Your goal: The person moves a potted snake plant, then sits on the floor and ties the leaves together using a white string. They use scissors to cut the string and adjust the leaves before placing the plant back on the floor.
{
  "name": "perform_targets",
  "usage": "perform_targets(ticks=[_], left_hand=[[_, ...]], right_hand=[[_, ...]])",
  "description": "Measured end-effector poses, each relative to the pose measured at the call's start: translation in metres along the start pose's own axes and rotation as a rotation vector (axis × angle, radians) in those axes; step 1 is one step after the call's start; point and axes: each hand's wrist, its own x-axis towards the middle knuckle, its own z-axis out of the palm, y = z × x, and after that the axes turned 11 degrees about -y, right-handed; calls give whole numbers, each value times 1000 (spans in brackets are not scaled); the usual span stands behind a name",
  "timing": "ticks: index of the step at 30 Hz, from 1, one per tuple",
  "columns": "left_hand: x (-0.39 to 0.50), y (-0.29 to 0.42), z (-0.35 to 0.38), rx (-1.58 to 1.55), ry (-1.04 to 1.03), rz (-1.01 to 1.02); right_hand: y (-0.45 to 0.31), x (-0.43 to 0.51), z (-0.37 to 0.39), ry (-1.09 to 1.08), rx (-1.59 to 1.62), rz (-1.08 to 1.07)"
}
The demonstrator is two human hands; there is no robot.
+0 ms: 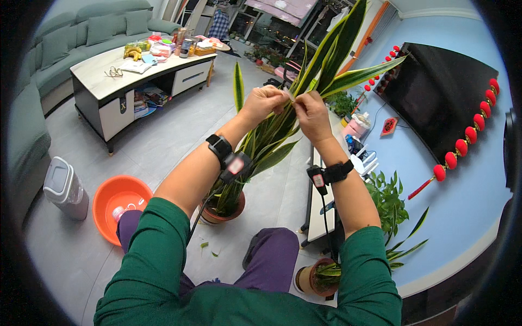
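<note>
A tall snake plant (265,140) with yellow-edged leaves stands before me in a terracotta-coloured pot (230,214). My left hand (267,102) and my right hand (312,116) meet at the upper part of its leaf bundle. Between the fingertips runs a thin, pale, see-through strip (290,94), pinched from both sides. Its exact kind is too small to tell. Several long leaves rise above my hands, and one leaf (359,77) leans out to the right. The fingers partly hide the leaves behind them.
To the left stand an orange basin (122,183) and a lidded trash bin (65,187). Leaf scraps (204,245) lie on the tiled floor. A second potted plant (324,277) sits by my right elbow, near the TV cabinet (320,212). A coffee table (98,81) holds clutter.
</note>
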Motion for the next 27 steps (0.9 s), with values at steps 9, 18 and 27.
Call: perform_targets(ticks=[9, 18, 27], left_hand=[[-10, -14, -31, -391, 333, -178], [-17, -72, -23, -296, 598, -236], [-36, -98, -23, -332, 744, -252]], right_hand=[[11, -61, 17, 494, 1072, 327], [74, -136, 79, 760, 1853, 913], [7, -124, 114, 974, 1786, 852]])
